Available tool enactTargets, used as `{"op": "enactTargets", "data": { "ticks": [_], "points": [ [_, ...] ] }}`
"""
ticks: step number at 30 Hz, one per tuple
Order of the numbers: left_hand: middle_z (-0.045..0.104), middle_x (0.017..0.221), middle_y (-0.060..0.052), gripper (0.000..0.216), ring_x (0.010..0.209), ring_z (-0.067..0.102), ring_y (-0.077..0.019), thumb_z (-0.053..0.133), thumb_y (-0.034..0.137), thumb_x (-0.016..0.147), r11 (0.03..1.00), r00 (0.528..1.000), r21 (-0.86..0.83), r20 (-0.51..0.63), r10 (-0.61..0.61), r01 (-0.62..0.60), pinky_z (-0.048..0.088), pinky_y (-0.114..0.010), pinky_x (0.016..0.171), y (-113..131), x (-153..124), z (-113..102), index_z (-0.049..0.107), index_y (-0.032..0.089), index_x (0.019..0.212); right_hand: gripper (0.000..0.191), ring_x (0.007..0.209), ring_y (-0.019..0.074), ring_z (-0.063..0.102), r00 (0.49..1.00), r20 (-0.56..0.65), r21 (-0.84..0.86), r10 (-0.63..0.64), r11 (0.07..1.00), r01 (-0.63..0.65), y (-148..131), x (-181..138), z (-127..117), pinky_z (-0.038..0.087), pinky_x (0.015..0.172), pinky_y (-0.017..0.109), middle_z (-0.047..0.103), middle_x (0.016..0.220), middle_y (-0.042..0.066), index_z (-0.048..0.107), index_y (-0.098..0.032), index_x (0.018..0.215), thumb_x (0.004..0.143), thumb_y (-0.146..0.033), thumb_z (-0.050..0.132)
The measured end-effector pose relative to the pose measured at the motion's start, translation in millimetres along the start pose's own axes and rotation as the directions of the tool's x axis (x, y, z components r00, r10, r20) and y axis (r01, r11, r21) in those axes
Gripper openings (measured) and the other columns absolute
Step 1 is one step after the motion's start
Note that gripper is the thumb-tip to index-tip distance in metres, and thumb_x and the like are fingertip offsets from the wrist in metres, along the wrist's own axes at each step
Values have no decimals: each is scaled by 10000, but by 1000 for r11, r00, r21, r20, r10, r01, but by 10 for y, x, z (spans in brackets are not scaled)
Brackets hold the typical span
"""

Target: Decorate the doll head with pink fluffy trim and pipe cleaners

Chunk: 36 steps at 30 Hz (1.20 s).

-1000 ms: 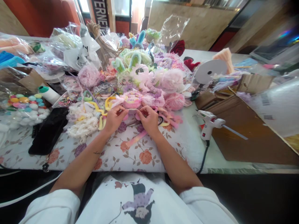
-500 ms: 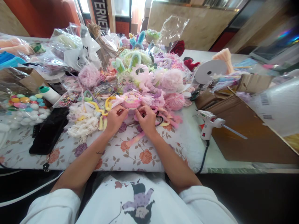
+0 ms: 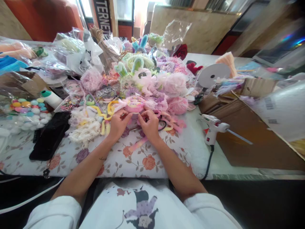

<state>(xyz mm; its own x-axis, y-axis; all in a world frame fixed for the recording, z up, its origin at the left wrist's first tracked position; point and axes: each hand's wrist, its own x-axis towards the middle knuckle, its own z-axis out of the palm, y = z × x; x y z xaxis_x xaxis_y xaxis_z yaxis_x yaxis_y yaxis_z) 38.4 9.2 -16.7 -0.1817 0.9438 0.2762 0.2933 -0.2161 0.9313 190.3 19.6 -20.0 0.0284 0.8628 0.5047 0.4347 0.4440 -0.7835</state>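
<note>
My left hand (image 3: pixel 118 123) and my right hand (image 3: pixel 150 123) meet at the lower edge of a pink doll (image 3: pixel 135 103) with fluffy pale-pink pigtails. Both pinch there, thumb against forefinger. A thin pale strip, too small to make out clearly, spans between the fingertips. The doll's underside is partly hidden by my fingers. Black-handled scissors (image 3: pixel 162 125) lie just right of my right hand, among pink and yellow fuzzy stems. Beside my left hand are a yellow fuzzy stem (image 3: pixel 101 112) and a heap of cream yarn (image 3: pixel 84 128).
A white glue gun (image 3: pixel 213 128) with a glue stick rests at the right, by a cardboard box (image 3: pixel 252 136). To the left lie a black phone (image 3: pixel 50 136) and a bag of coloured pom-poms (image 3: pixel 30 109). Pink yarn (image 3: pixel 178 105) and wrapped dolls pile up behind.
Both hands keep their pinch at the doll's lower edge, with only small finger shifts. The whole view has dipped slightly.
</note>
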Motion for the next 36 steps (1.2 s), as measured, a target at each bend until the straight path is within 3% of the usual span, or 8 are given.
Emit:
{"op": "enactTargets", "data": {
  "ticks": [16,36],
  "points": [
    [533,567,41,212,544,465,-118,647,349,799,1000,997,23,-74,12,-10,373,-248,559,12,-31,65,588,181,684,215,592,139,476,999,-40,35,27,999,-26,-14,-13,28,398,634,281,528,643,-26,495,-210,659,827,-293,600],
    [541,573,36,233,554,463,-117,657,344,810,1000,998,-6,-62,27,-27,368,-250,569,17,-45,73,590,182,656,194,588,143,471,997,-66,26,49,999,-47,14,9,49,397,628,285,529,640,-30,503,-215,659,813,-276,602]
  ]
}}
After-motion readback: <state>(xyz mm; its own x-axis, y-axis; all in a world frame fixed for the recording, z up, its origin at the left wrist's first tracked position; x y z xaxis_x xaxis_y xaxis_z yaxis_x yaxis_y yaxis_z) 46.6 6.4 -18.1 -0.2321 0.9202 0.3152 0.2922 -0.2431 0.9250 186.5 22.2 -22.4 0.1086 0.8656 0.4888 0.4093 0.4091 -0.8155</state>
